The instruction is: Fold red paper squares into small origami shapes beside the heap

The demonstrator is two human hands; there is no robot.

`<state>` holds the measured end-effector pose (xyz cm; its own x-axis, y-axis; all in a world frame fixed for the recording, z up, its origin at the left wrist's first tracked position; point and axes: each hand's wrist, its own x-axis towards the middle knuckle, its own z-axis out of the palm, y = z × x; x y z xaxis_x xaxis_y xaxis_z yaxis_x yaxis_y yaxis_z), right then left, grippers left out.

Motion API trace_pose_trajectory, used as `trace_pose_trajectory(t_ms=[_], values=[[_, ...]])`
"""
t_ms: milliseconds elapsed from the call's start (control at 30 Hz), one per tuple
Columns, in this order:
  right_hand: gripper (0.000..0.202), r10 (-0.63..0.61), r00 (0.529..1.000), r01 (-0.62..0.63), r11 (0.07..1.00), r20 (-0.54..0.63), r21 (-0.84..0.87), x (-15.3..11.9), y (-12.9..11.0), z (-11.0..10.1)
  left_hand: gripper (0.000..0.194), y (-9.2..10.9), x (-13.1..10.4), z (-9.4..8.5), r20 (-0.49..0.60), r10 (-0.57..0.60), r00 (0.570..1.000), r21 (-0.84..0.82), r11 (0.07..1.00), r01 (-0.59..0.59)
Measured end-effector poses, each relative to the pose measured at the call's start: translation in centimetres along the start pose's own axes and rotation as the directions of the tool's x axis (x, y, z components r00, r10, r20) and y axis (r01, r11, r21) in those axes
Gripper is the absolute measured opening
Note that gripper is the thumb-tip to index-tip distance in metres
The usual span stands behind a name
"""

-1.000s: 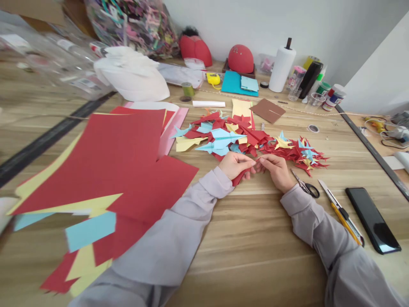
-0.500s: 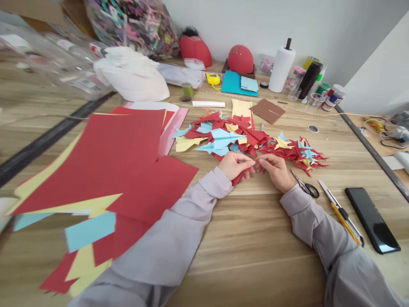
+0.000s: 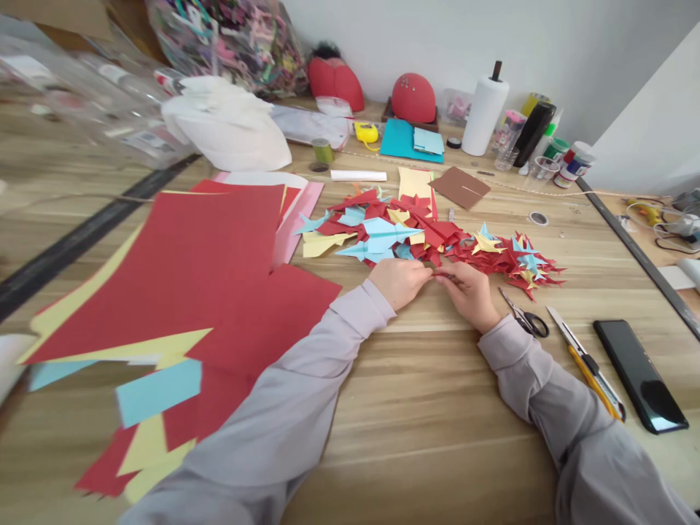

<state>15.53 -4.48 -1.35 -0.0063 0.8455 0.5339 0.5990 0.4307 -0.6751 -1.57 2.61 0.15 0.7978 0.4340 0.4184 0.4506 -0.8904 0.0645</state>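
Hands: brought close together over the table (image 3: 415, 437), just in front of the folded pile; fingertips nearly meeting.
Left hand (image 3: 401, 283): closed, back turned up; the near end of the work appears to be pinched, fingertips partly hidden.
Right hand (image 3: 467, 290): closed, thumb and forefinger pressed together on the work.
Work: a small piece of red paper (image 3: 444, 275) is held between both hands; only a narrow strip is shown, its full shape covered by fingers.
Folded pile (image 3: 437, 231): red, blue and yellow folded pieces are heaped beyond the hands; a light-blue paper plane (image 3: 388, 231) is laid on top at left, pointed star-like pieces are gathered at right.
Left side: large red sheets (image 3: 219, 270) are spread over yellow ones; a blue rectangle (image 3: 160, 391) is placed near their lower edge.
Right side: scissors (image 3: 533, 323) are laid near the right sleeve, then a utility knife (image 3: 588, 370), then a dark phone (image 3: 637, 372).
Behind pile: a brown sheet (image 3: 460, 186) is set down; farther back, a yellow tape measure (image 3: 365, 133), teal paper (image 3: 402, 140) and a white roll (image 3: 485, 117), stood upright.
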Motion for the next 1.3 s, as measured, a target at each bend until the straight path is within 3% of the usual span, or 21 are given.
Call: trace_pose_trajectory(t_ms=[167,433,1000,1300], values=[[0.019,-0.128,0.991,0.133,0.969,0.033,-0.209,-0.2,-0.1,-0.1,0.025,0.1,-0.3,1.1,-0.065,0.05,0.997,0.102,0.994,-0.043],[0.02,-0.104,0.985,0.159,0.86,0.138,-0.485,-0.3,0.0,0.1,0.022,-0.1,-0.5,2.1,-0.186,0.136,0.973,0.17,0.98,-0.104],[0.026,-0.084,0.972,0.21,0.722,0.218,-0.659,-0.3,-0.2,0.4,0.029,-0.1,-0.1,2.1,-0.191,0.13,0.973,0.172,0.98,-0.097],[0.023,-0.056,0.976,0.173,0.783,0.21,-0.597,-0.1,-0.3,0.3,0.027,0.0,-0.1,2.1,-0.166,0.125,0.978,0.143,0.984,-0.102]])
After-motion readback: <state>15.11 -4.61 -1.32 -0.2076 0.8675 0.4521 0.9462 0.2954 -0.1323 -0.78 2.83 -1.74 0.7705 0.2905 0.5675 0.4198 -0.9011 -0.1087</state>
